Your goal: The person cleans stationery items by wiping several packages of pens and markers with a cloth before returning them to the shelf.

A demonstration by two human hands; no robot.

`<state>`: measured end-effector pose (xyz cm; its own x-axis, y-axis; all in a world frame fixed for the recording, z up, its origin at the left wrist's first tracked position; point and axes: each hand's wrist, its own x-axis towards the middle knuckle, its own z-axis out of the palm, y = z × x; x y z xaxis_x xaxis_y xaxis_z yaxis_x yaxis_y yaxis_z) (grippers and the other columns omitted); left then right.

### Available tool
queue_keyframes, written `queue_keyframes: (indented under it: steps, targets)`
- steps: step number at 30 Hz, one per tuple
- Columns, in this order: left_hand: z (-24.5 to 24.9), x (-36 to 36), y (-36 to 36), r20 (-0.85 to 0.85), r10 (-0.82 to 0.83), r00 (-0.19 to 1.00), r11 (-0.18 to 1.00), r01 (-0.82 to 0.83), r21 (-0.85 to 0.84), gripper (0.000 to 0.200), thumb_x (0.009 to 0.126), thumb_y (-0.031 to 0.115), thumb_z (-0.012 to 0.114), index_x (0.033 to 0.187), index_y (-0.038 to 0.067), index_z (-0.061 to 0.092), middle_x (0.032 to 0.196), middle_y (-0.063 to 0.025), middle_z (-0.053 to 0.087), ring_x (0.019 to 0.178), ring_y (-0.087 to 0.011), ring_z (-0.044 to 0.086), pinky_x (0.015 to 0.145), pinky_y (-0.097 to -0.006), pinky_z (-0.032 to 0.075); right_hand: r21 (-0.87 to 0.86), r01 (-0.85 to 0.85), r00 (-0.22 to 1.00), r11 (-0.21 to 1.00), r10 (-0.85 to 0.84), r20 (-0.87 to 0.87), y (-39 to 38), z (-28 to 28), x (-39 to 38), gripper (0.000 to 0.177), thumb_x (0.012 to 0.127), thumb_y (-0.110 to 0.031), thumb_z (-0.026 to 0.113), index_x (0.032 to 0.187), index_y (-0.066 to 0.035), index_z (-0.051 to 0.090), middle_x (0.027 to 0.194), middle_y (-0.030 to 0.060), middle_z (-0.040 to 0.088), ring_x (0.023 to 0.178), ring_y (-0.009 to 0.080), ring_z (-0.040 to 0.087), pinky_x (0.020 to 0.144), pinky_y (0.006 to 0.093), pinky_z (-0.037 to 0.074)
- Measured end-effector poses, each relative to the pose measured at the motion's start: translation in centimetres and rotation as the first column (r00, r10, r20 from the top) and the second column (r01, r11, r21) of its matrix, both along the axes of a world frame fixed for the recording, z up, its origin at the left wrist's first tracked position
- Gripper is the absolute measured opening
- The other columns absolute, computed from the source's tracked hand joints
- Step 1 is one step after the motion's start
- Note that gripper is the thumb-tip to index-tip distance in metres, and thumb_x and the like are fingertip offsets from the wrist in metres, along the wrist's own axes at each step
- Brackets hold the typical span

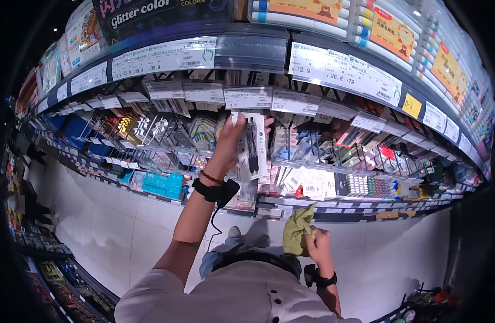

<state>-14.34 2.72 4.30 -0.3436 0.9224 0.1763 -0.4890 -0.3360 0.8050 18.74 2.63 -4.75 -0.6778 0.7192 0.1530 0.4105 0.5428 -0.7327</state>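
My left hand [230, 140] is raised to the shelf front, closed around a flat package of black pens [252, 144]. The pack has a white backing card with dark print along its right side, and it hangs upright just below a row of price labels [248, 99]. Lower down on the right, near my waist, my right hand [319, 246] grips a crumpled olive-green cloth [298, 231]. The cloth sticks up and to the left of my fingers, apart from the shelf.
Stationery fills the curved shelf unit, with boxed markers [392, 29] and a Glitter color box [161, 19] on top. Beneath hang packs and bins, including turquoise boxes [162, 184]. Pale floor tiles [104, 215] lie below. Another shelf [64, 280] stands at lower left.
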Motion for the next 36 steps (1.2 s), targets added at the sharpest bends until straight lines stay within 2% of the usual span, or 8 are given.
queue_keyframes:
  steps: [13, 15, 18, 21, 25, 29, 31, 36]
  targets:
    - [-2.5, -2.9, 4.5, -0.218, 0.450, 0.866, 0.886, -0.463, -0.010, 0.027, 0.088, 0.017, 0.044, 0.109, 0.001, 0.049, 0.107, -0.0065, 0.053, 0.100, -0.0175, 0.048, 0.087, -0.0274, 0.035, 0.056, 0.531, 0.847, 0.845, -0.530, -0.034, 2.7, -3.2, 6.5, 0.021, 0.078, -0.012, 0.050, 0.070, 0.007, 0.047, 0.051, 0.0169, 0.040, 0.046, 0.0204, 0.032, 0.047, 0.0347, 0.035]
    - [-7.1, -6.7, 5.9, -0.679, 0.622, 0.391, 0.751, -0.543, 0.375, 0.027, 0.087, 0.018, 0.044, 0.109, 0.001, 0.049, 0.105, -0.0069, 0.053, 0.098, -0.0179, 0.048, 0.085, -0.0285, 0.036, 0.051, 0.552, 0.834, 0.832, -0.552, -0.009, 3.0, -4.0, 7.1, 0.021, 0.077, -0.013, 0.051, 0.072, 0.007, 0.049, 0.053, 0.0191, 0.043, 0.046, 0.0245, 0.037, 0.048, 0.0362, 0.037]
    - [-4.8, -5.6, 5.6, -0.321, 0.485, 0.814, 0.848, -0.527, -0.057, 0.025, 0.086, 0.017, 0.045, 0.103, 0.000, 0.053, 0.103, -0.0088, 0.054, 0.095, -0.0186, 0.049, 0.085, -0.0298, 0.037, 0.024, 0.584, 0.811, 0.812, -0.584, 0.039, 3.2, -4.3, 7.4, 0.022, 0.076, -0.014, 0.052, 0.074, 0.008, 0.052, 0.057, 0.0228, 0.048, 0.048, 0.0346, 0.047, 0.051, 0.0382, 0.041]
    - [-2.2, -3.6, 3.8, -0.450, 0.474, 0.756, 0.859, -0.510, 0.048, 0.028, 0.087, 0.016, 0.044, 0.106, -0.003, 0.052, 0.104, -0.0126, 0.056, 0.097, -0.0223, 0.050, 0.087, -0.0291, 0.035, -0.006, 0.602, 0.797, 0.798, -0.601, 0.049, 3.4, -4.5, 7.4, 0.023, 0.076, -0.015, 0.052, 0.075, 0.008, 0.053, 0.058, 0.0232, 0.050, 0.050, 0.0355, 0.049, 0.053, 0.0389, 0.041]
    - [-4.6, -5.4, 3.9, -0.858, 0.502, 0.112, 0.766, -0.518, 0.381, 0.025, 0.074, -0.002, 0.051, 0.099, -0.004, 0.055, 0.105, -0.0169, 0.053, 0.098, -0.0286, 0.050, 0.086, -0.0344, 0.039, 0.000, 0.601, 0.799, 0.799, -0.601, 0.010, 3.7, -6.0, 7.9, 0.023, 0.076, -0.015, 0.051, 0.078, 0.008, 0.055, 0.058, 0.0232, 0.051, 0.052, 0.0353, 0.052, 0.054, 0.0392, 0.042]
    - [-7.0, -8.3, 6.0, -0.851, 0.525, 0.002, 0.770, -0.427, 0.474, 0.032, 0.070, -0.005, 0.050, 0.101, -0.004, 0.054, 0.105, -0.0214, 0.052, 0.102, -0.0356, 0.047, 0.087, -0.0381, 0.038, -0.031, 0.626, 0.779, 0.779, -0.622, 0.080, 4.2, -6.4, 8.2, 0.020, 0.072, -0.012, 0.054, 0.077, 0.007, 0.056, 0.063, 0.0224, 0.054, 0.056, 0.0339, 0.055, 0.056, 0.0384, 0.043]
    - [-7.0, -9.7, 6.3, -0.736, 0.474, -0.483, 0.732, -0.247, 0.634, 0.033, 0.073, -0.002, 0.048, 0.106, -0.004, 0.052, 0.107, -0.0221, 0.051, 0.105, -0.0369, 0.045, 0.089, -0.0394, 0.037, -0.001, 0.597, 0.802, 0.802, -0.597, -0.002, 4.8, -7.1, 8.3, 0.018, 0.069, -0.009, 0.058, 0.072, 0.008, 0.054, 0.059, 0.0188, 0.052, 0.052, 0.0253, 0.051, 0.054, 0.0358, 0.042]
    - [-6.9, -11.6, 8.9, -0.992, 0.104, -0.077, 0.850, -0.512, 0.129, 0.037, 0.081, 0.011, 0.046, 0.116, 0.001, 0.047, 0.118, -0.0197, 0.046, 0.113, -0.0371, 0.038, 0.096, -0.0405, 0.029, -0.052, 0.718, 0.697, 0.695, -0.716, 0.048, 6.6, -8.8, 7.7, 0.023, 0.061, -0.010, 0.066, 0.077, 0.006, 0.061, 0.064, 0.0151, 0.061, 0.059, 0.0212, 0.061, 0.059, 0.0322, 0.046]
